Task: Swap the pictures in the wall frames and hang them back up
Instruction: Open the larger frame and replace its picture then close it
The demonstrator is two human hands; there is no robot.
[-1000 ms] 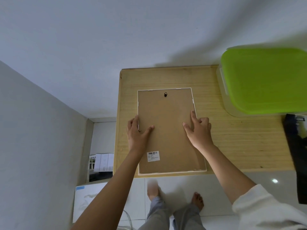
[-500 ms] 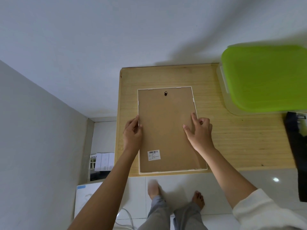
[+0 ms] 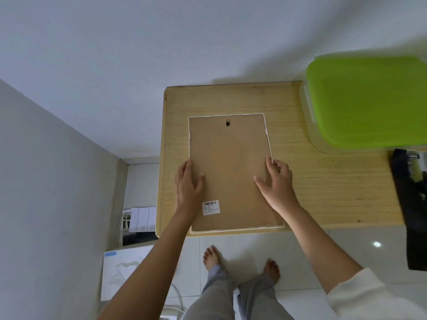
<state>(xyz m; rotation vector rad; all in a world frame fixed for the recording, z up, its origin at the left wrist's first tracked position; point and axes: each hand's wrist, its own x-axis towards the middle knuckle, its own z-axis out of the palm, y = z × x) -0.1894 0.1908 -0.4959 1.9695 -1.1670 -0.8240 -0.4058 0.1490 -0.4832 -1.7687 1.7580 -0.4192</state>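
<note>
1. Head view, looking straight down: your picture frame (image 3: 231, 162) lies face down on a pale wooden table (image 3: 323, 192), brown backing board up, with its near end at the table's front edge.
2. A small black hanger (image 3: 228, 122) sits near the far end of the backing, and a white barcode label (image 3: 211, 207) is stuck near the lower left corner.
3. Your left hand (image 3: 188, 183) lies at the frame's left edge. Its fingers are stretched along the rim and the thumb is flat on the backing, gripping nothing.
4. Your right hand (image 3: 276, 183) is at the right edge. The index finger and thumb are spread out on the board and the other fingers are folded just beside the rim. It holds nothing either.
5. The table's far edge meets a plain white wall (image 3: 161, 54), and a second grey wall (image 3: 46, 181) runs along your left.
6. A clear box with a bright green lid (image 3: 369, 100) stands on the far right corner of the table, well apart from the frame.
7. A black object (image 3: 413, 215) hangs over the table's right end, and you cannot tell what it is.
8. Left of the table, down on the floor, lie some printed papers (image 3: 141, 219) and a white sheet (image 3: 122, 273).
9. Your bare feet (image 3: 211, 256) stand on glossy white tiles (image 3: 335, 250) just in front of the table.
</note>
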